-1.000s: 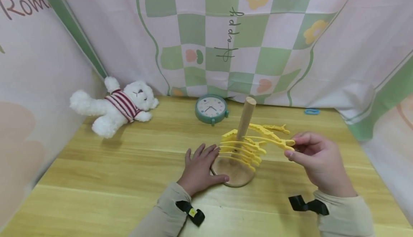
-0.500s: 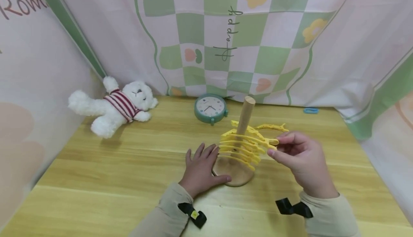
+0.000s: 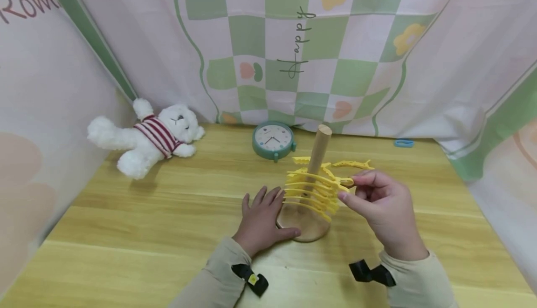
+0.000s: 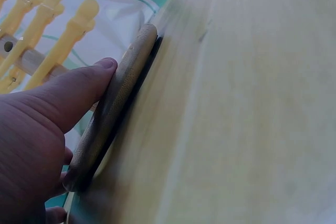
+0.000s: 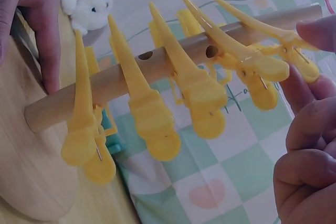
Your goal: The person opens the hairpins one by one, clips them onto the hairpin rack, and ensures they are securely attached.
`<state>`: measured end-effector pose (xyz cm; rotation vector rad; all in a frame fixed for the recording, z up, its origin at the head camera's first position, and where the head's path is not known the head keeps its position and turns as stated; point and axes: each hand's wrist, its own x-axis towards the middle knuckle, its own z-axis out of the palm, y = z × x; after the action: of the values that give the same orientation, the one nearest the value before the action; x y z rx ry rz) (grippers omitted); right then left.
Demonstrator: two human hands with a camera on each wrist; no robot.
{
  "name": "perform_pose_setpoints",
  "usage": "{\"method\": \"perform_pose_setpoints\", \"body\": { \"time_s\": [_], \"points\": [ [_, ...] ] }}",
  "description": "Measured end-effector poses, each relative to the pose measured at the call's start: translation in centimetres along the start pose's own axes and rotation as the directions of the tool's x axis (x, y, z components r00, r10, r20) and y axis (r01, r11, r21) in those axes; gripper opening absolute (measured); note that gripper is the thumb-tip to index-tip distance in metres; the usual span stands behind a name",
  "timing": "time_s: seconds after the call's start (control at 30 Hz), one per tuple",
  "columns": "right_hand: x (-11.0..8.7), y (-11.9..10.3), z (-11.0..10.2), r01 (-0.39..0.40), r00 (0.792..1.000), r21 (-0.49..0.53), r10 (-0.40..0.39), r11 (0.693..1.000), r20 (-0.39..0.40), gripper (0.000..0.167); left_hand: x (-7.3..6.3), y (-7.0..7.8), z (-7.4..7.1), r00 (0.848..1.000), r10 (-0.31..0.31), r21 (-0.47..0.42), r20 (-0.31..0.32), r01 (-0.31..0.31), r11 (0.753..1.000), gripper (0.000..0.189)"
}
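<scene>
My right hand (image 3: 388, 205) pinches the handle end of a yellow alligator hair clip (image 5: 244, 18) between thumb and forefinger. Its long prongs stand spread either side of a wooden post (image 3: 320, 149), above several more yellow clips (image 5: 149, 111) clipped along that post. The post rises from a round wooden base (image 3: 308, 229). My left hand (image 3: 260, 222) rests at the base's left side, fingers spread and fairly straight. Its thumb lies on the base's rim in the left wrist view. Another yellow clip (image 3: 352, 164) lies on the table behind the stand.
A teal round clock (image 3: 273, 140) lies behind the stand. A white teddy bear (image 3: 157, 135) in a striped top lies at the back left. Near the back right is a small blue clip-like item (image 3: 404, 143). Patterned curtains (image 3: 281, 42) border the wooden table (image 3: 147, 233).
My right hand has moved left, bringing the pinched clip's prongs from the post's right side to around the post. The left hand has stayed at the base.
</scene>
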<state>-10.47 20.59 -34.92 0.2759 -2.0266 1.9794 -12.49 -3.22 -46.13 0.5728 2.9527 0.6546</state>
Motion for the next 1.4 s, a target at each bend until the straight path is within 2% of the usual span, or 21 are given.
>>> {"method": "perform_pose_setpoints", "body": {
  "time_s": [0.2,0.37,0.63,0.93,1.1,1.33,1.4],
  "points": [
    [0.0,0.0,0.3,0.014,1.000,-0.017,-0.014,1.000,0.010,0.026,0.0,0.1,-0.2,1.000,-0.001,0.008,0.002,0.001,1.000,0.101],
    [0.0,0.0,0.0,-0.007,1.000,-0.068,0.008,0.998,0.025,0.026,0.0,0.2,-0.4,1.000,0.001,0.004,0.003,-0.001,1.000,0.099],
    [0.2,-0.1,-0.5,-0.039,0.995,-0.119,0.050,0.992,0.090,0.028,0.0,0.2,-0.4,1.000,0.002,-0.004,0.007,-0.002,1.000,0.099],
    [0.3,-0.2,-0.7,-0.042,0.995,-0.185,0.059,0.982,0.085,0.030,0.0,0.2,-0.4,1.000,-0.001,-0.026,0.011,0.001,1.000,0.099],
    [0.4,-0.1,-1.0,-0.035,0.993,-0.172,0.053,0.984,0.101,0.032,-0.1,0.2,-0.4,1.000,-0.001,-0.028,0.010,0.001,1.000,0.099],
    [0.5,0.0,-1.5,-0.026,0.992,-0.237,0.055,0.971,0.116,0.031,-0.1,0.2,-0.5,1.000,0.001,-0.031,0.011,-0.001,1.000,0.098],
    [0.5,0.0,-1.5,-0.032,0.991,-0.227,0.060,0.973,0.121,0.032,-0.1,0.2,-0.5,1.000,0.001,-0.034,0.011,-0.001,0.999,0.097]
  ]
}}
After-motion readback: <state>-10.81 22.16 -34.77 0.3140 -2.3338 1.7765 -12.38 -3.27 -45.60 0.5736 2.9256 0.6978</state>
